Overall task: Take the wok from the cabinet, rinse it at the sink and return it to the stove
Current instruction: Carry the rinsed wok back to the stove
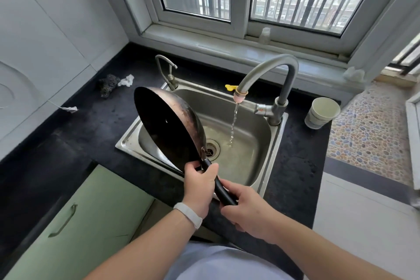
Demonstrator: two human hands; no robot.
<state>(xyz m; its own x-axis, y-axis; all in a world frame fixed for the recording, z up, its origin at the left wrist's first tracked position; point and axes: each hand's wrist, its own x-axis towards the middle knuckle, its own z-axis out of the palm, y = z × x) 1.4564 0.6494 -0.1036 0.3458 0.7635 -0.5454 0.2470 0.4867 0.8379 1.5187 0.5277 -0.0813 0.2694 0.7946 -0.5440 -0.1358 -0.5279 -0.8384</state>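
— While the faucet is pouring a thin stream of water into the sink, where is the wok sitting?

— It is hanging over the left half of the basin, tilting steeply on its edge. Its dark inside is facing left and near, and its scorched outside is facing the stream. The water is falling to the right of it, beside the drain, and is not touching it.

— And the hands?

— Both are clamping the black handle. The left hand, wearing a white wristband, is wrapping its fingers round the far end, just by the rivets. The right hand is curling round the near end.

— What is lying on the countertop?

— A dark scouring pad and a crumpled white scrap are lying far left of the sink. A paper cup is standing to the right of the faucet, and a small second tap is rising at the sink's far left corner.
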